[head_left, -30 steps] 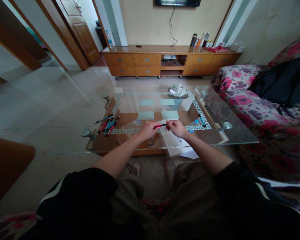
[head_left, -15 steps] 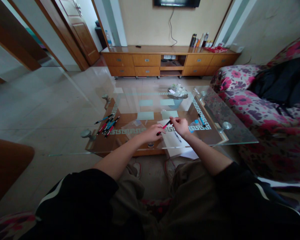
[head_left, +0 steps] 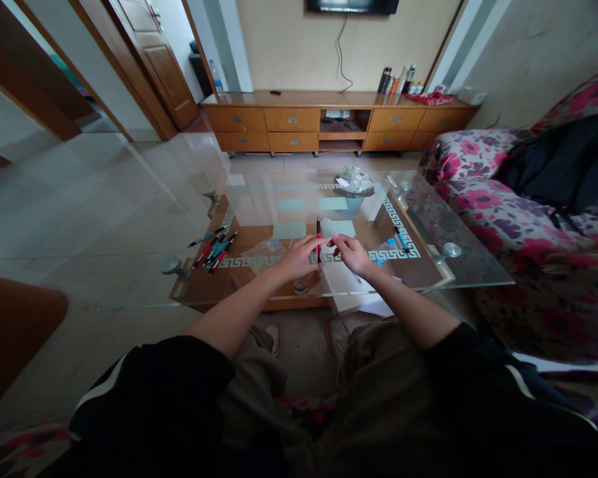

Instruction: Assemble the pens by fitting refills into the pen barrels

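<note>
My left hand (head_left: 300, 257) is closed on a red and black pen (head_left: 319, 229), which stands nearly upright above the glass table between thumb and fingers. Close on the right, my right hand (head_left: 349, 253) has loosely bent fingers, their tips at or almost touching the left fingertips. Nothing shows between its finger and thumb. Several red, blue and black pens (head_left: 214, 251) lie in a loose pile on the left of the table. Blue and black pens (head_left: 402, 240) lie at the right, beyond my right hand.
The glass tabletop (head_left: 468, 275) has clear edges and metal supports. White paper (head_left: 346, 285) shows beneath my hands. A filled wastebasket (head_left: 351, 202) is seen beyond the far part of the glass. A flowered sofa (head_left: 483, 206) stands at the right, a wooden TV cabinet (head_left: 292, 119) at the back.
The pen has swung from a slant between both hands to nearly upright in my left hand. My right hand has come off the pen's end and moved slightly left, its fingers loosened.
</note>
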`<state>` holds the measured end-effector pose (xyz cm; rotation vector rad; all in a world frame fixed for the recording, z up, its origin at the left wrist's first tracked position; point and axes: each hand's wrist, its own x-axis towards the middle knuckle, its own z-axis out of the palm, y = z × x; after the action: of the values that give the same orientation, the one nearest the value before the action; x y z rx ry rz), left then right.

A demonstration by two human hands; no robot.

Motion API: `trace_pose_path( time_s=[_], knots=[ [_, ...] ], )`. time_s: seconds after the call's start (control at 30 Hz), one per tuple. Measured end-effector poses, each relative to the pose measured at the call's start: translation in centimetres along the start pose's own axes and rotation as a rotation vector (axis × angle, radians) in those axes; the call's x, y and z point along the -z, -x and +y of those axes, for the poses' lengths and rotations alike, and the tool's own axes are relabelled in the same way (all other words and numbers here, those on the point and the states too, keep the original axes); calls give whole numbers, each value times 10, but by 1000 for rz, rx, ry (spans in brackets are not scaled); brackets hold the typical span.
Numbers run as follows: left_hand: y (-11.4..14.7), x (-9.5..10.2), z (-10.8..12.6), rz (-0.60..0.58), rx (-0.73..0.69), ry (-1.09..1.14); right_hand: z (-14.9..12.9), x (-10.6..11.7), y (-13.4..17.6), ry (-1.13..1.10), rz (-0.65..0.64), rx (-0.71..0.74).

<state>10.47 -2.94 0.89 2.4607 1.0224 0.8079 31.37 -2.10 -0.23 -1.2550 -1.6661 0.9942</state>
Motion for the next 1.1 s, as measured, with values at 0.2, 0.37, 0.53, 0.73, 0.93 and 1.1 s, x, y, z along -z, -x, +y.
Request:
trace_pose_path(
  time_s=[0.2, 0.37, 0.53, 0.73, 0.93, 1.1],
  knots=[
    [0, -2, 1, -16, -54, -6, -2, -2, 0, -120, -117, -17],
    [0, -6, -4, -9, -62, -33, -6, -3, 3, -152, -238, -20],
    [0, -6, -6, -9, -67, -41, 2, -7, 3, -117, -271, 6],
    [1, -7, -10, -27, -49, -58, 2, -7, 3, -104, -309, 1],
    [2, -6, -9, -8, -84, -55, -8, -7, 6, -115, -321, -8],
    [0, -4, -6, -7, -114, -51, -9, -8, 6, -137, -332, 15]
  ],
)
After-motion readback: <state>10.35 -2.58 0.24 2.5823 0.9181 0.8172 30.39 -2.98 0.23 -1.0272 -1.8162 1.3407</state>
